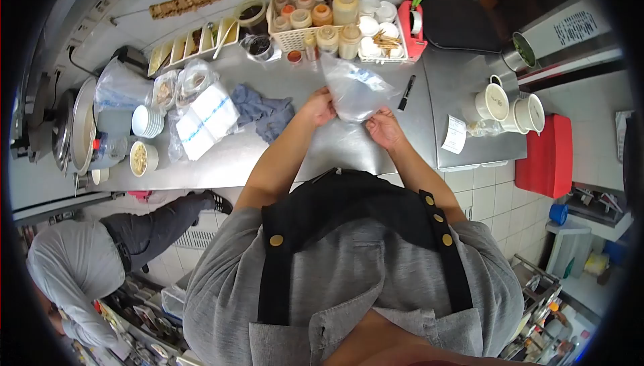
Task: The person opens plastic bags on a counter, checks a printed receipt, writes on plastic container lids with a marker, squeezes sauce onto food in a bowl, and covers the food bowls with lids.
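Just above the steel counter [335,154], I see a clear plastic bag [359,91] between the person's hands: the left hand [320,108] pinches it at eight o'clock, the right hand [384,128] at five. Outward from it, a black marker [406,93] lies at three, a crumpled blue-grey cloth [263,110] at nine, a bottle-filled basket [287,42] at eleven.

Plastic bag [362,91] between left hand [320,106] and right hand [384,129], over desk [349,152]. Behind bag: basket [291,41] holding bottles [345,8]. Cloth [265,112] left of bag, marker [406,92] right. Farther right, paper slip [454,134], then containers [492,102]. Far left, stacked bowls [147,122]; bottle [113,150] beside them, apparently tipped, edge distorted.
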Available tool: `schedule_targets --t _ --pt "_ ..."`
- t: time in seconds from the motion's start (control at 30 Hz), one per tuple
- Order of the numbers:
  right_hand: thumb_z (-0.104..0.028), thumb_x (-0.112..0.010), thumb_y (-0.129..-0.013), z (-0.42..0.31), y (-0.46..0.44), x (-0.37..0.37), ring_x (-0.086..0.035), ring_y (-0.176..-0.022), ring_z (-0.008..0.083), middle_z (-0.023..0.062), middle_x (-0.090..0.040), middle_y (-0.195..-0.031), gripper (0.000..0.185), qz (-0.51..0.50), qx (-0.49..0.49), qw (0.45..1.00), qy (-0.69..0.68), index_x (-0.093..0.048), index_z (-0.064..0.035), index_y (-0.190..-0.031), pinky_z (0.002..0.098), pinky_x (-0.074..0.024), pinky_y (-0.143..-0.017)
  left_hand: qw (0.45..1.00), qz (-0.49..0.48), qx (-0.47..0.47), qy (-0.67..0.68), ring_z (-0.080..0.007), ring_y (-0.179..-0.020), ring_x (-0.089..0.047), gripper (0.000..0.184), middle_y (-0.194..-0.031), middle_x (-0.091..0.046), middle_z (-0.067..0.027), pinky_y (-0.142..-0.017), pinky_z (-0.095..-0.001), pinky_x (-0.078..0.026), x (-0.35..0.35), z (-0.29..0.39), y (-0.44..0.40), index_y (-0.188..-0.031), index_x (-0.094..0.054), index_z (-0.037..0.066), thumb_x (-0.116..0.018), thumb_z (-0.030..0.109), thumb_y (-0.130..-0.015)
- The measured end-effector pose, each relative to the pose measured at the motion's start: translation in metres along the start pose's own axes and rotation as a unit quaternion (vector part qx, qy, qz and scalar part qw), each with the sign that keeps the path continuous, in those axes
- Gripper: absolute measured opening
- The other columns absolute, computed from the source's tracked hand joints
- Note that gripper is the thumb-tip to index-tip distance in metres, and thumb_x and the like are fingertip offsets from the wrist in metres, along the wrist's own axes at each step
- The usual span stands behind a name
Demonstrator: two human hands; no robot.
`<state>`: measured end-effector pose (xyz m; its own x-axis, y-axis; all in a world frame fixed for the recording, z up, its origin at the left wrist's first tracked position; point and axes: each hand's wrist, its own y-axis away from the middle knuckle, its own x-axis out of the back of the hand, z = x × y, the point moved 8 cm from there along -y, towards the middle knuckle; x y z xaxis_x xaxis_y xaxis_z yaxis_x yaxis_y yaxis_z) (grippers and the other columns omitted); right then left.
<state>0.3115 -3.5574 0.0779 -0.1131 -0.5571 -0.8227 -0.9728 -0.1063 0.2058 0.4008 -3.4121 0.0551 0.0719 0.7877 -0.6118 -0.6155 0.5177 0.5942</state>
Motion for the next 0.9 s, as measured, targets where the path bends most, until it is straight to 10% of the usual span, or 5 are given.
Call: schedule_targets --t 0.1,0.2,0.33,0.63,0.9 --pt "-0.001 -0.058 -0.09 0.008 -0.003 0.023 -0.06 -0.083 0.0088 0.002 -0.068 -0.107 0.033 0.13 0.043 0.985 0.108 -0.061 -0.0066 -0.123 0.024 -0.0471 -0.064 0.995 -0.005 -0.084 -0.06 -0.016 -0.079 -0.066 0.015 -0.094 -0.069 -0.0033 -0.066 -0.0316 -0.052 0.022 0.014 -0.002 -0.107 -0.065 0.009 -0.056 0.014 -0.096" --pt "-0.01 -0.061 -0.092 0.031 0.026 0.067 -0.058 -0.073 0.0114 -0.0001 -0.065 -0.089 0.017 0.236 -0.126 0.947 0.176 -0.064 -0.0068 -0.109 0.0244 -0.0452 -0.064 0.686 0.221 -0.344 -0.601 -0.0311 -0.088 -0.063 0.009 -0.094 -0.066 -0.0088 -0.081 -0.0443 -0.047 0.013 0.094 0.088 -0.092 -0.069 0.011 -0.066 0.019 -0.088" --pt "-0.023 -0.066 -0.092 0.077 0.043 -0.008 -0.059 -0.074 0.011 -0.0009 -0.065 -0.085 0.014 0.006 -0.34 0.819 0.461 -0.067 -0.0099 -0.097 0.0263 -0.0446 -0.063 0.497 0.455 -0.466 -0.573 -0.0355 -0.096 -0.057 0.017 -0.098 -0.063 -0.0116 -0.086 -0.0459 -0.044 0.101 0.147 0.177 -0.097 -0.065 0.011 -0.069 0.01 -0.08" --pt "-0.027 -0.072 -0.083 0.145 -0.062 -0.195 -0.049 -0.122 0.0273 0.0112 -0.055 -0.131 0.035 -0.155 0.158 0.52 0.825 -0.069 -0.0117 -0.114 0.0457 -0.0442 -0.098 0.455 0.614 -0.371 -0.528 -0.044 -0.122 -0.042 0.048 -0.129 -0.046 -0.0258 -0.099 -0.0518 -0.04 0.212 0.167 0.204 -0.105 -0.059 0.0 -0.079 0.032 -0.076" --pt "-0.03 -0.069 -0.086 0.152 -0.087 -0.191 -0.049 -0.123 0.0315 0.0098 -0.049 -0.14 0.039 -0.217 -0.006 0.546 0.809 -0.066 -0.0132 -0.121 0.0447 -0.0443 -0.1 0.574 0.561 -0.324 -0.5 -0.0381 -0.11 -0.06 0.025 -0.134 -0.049 -0.0253 -0.095 -0.0413 -0.048 0.256 0.167 0.182 -0.093 -0.071 0.002 -0.072 0.026 -0.085"
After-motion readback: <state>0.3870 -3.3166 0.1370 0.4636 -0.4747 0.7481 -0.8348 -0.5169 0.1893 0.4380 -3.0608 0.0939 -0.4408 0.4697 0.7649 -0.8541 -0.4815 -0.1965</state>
